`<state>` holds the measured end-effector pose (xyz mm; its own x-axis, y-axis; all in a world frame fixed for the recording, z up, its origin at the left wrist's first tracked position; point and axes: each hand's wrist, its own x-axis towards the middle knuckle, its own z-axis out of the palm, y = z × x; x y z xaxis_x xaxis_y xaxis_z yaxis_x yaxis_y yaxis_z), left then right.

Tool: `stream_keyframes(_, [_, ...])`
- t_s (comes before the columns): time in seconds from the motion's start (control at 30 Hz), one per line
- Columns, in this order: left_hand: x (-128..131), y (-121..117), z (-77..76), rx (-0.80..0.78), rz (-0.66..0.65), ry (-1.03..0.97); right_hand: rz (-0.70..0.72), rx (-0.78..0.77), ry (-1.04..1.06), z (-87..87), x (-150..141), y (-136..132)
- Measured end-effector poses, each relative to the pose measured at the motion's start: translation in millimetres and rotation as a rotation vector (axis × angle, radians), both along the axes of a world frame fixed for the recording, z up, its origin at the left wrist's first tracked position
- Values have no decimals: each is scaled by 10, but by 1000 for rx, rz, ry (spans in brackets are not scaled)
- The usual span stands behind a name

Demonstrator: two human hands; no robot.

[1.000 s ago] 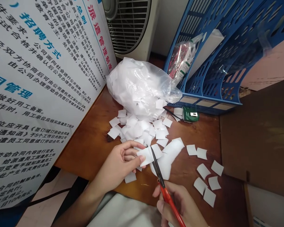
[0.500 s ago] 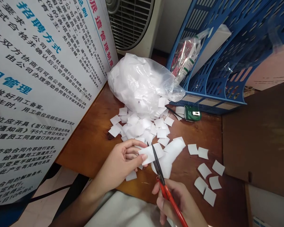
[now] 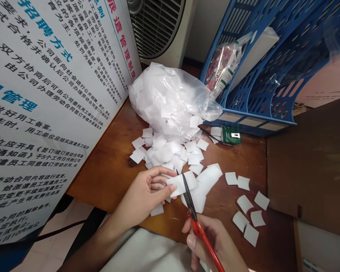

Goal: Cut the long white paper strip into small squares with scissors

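Observation:
My left hand [image 3: 147, 192] pinches a white paper strip [image 3: 176, 184] between thumb and fingers, over the wooden table. In my right hand [image 3: 209, 241] is a pair of scissors [image 3: 190, 204] with red handles and dark blades. The slightly parted blades straddle the strip near its middle. Beneath and to the right of the strip lie larger white paper pieces [image 3: 209, 179]. A heap of small white paper squares [image 3: 170, 151] spreads just beyond my left hand. Several separate paper squares [image 3: 251, 235] lie to the right.
Behind the heap sits a clear plastic bag [image 3: 170, 94] full of white pieces. A green tape measure [image 3: 231, 135] rests near a blue file rack [image 3: 255, 117]. A printed board [image 3: 45, 113] stands at left, and a fan [image 3: 158, 26] behind.

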<state>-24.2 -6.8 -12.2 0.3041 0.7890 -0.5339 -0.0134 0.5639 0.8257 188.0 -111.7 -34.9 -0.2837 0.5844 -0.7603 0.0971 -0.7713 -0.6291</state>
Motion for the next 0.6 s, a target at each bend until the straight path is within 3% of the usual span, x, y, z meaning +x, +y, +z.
stream_keyframes(0.6, [-16,-7,-14,-15,-24,30,60,-54,-21,112,-26,69])
